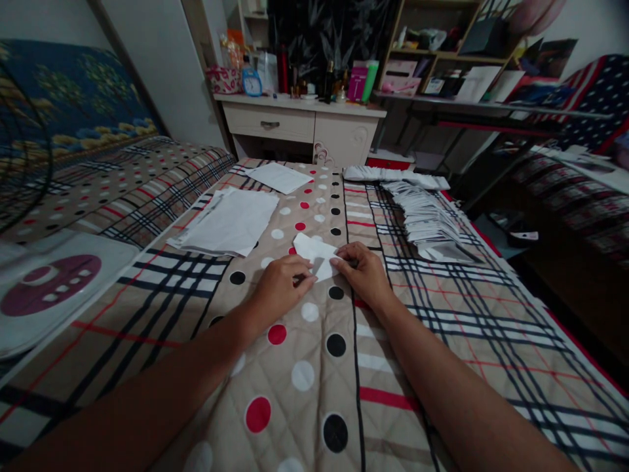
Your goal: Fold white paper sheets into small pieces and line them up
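A small folded white paper [314,252] lies on the quilted, dotted and plaid bed cover [314,367]. My left hand [280,288] has its fingers curled, pinching the paper's near left edge. My right hand [361,269] presses its fingertips together on the paper's near right edge. Both hands rest on the cover, side by side.
A stack of white sheets [228,223] lies left of the hands, and one sheet [278,177] lies farther back. A long row of folded papers [425,216] runs along the right. A fan base [44,288] sits at left. A dresser [299,124] stands beyond the bed.
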`<state>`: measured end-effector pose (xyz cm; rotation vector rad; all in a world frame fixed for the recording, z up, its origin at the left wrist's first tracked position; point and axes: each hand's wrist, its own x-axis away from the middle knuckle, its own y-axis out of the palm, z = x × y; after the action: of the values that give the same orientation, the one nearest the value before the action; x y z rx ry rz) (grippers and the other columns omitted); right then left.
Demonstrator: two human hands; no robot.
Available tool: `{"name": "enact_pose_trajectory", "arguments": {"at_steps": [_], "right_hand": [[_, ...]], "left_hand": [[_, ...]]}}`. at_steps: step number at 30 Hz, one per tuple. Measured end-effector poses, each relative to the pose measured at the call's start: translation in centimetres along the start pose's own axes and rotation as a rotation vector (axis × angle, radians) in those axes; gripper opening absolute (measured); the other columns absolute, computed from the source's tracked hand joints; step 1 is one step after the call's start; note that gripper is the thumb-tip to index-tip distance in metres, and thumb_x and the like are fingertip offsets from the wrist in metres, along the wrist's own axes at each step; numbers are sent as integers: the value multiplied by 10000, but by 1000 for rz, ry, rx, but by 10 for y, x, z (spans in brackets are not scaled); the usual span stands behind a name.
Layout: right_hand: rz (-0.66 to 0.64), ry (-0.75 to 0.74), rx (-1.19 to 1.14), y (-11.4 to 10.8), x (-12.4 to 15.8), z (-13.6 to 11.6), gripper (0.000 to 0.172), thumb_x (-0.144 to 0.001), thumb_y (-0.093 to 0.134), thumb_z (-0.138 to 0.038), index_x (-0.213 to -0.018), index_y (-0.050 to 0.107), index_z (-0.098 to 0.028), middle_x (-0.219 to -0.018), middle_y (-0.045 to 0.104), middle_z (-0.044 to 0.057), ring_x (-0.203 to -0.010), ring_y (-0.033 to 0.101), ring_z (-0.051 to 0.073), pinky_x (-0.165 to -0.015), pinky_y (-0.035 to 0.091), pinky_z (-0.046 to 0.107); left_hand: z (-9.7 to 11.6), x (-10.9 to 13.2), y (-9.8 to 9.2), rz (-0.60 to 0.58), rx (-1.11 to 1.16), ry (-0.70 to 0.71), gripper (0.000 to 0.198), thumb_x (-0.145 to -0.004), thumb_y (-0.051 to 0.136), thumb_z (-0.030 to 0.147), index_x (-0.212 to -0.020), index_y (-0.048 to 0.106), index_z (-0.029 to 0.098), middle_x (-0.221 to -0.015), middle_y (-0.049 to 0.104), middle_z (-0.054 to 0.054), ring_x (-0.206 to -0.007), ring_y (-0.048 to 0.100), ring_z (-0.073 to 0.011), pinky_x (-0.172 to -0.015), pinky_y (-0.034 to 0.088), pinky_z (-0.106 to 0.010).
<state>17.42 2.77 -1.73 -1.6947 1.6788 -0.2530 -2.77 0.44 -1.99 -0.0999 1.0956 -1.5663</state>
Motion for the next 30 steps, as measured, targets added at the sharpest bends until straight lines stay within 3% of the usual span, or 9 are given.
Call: {"name": "enact_pose_trajectory", "arguments": {"at_steps": [6,12,15,17,20,22,25,27,30], "right_hand": [[-7,60,188,7,-4,-2,81,-775,696,-242,-796,634,-195,-855,640,18,-790,595,166,-726,433,286],[-21,55,248,9,-8,0,98,-783,707,-267,-814,650,-193,-874,652,37,-788,603,178,-714,439,298],[27,8,322,8,-5,-5,172,-797,700,-275,-943,669,-191,-1052,663,97,-974,610,245,-845,462,381],[62,-92,390,10,2,-13,282,-841,642,-232,-1121,643,-194,-1298,595,135,-1232,509,308,-1018,381,499],[-81,-268,363,17,19,-30,433,-940,461,-202,-1371,489,-162,-1526,397,146,-1453,270,295,-1165,183,576],[-249,-306,240,24,31,-40,589,-978,415,-338,-1501,282,-102,-1569,293,201,-1460,274,265,-1169,257,516],[-361,-315,180,26,43,-43,856,-946,418,-561,-1550,65,-69,-1586,201,245,-1485,194,283,-1170,267,529],[-386,-337,212,20,46,-36,923,-918,400,-641,-1554,42,-76,-1588,183,246,-1492,153,286,-1177,246,542],[-402,-355,327,2,44,-17,877,-919,363,-662,-1549,152,-89,-1589,192,226,-1494,129,280,-1190,210,535]], "left_hand": [[2,-1,-2,-22,-11,-70,150,-765,696,93,-887,704,178,-923,729,-40,-866,679,-181,-824,550,-329],[-3,0,0,-110,-146,107,244,-842,610,95,-992,748,229,-1146,715,-28,-1045,642,-212,-916,539,-392],[-1,2,0,-150,-210,144,273,-849,579,79,-1009,746,224,-1173,714,-24,-1071,634,-217,-941,533,-403],[2,2,-1,-180,-248,145,275,-860,554,86,-1010,743,217,-1159,718,-31,-1068,634,-216,-934,535,-389],[6,1,-5,-244,-312,101,226,-848,541,93,-900,743,180,-1004,739,-62,-1020,637,-231,-889,544,-372],[8,0,-6,-295,-341,62,189,-815,559,87,-844,731,159,-914,725,-78,-969,638,-238,-836,552,-358],[7,-1,-7,-339,-346,60,200,-814,546,79,-845,728,157,-922,717,-82,-965,634,-234,-828,551,-351],[6,0,-6,-325,-342,77,233,-845,518,85,-865,735,168,-962,730,-72,-1014,628,-233,-875,545,-361],[4,2,-4,-267,-322,100,272,-876,515,111,-994,739,210,-1122,728,-32,-1091,617,-227,-929,537,-378]]}}
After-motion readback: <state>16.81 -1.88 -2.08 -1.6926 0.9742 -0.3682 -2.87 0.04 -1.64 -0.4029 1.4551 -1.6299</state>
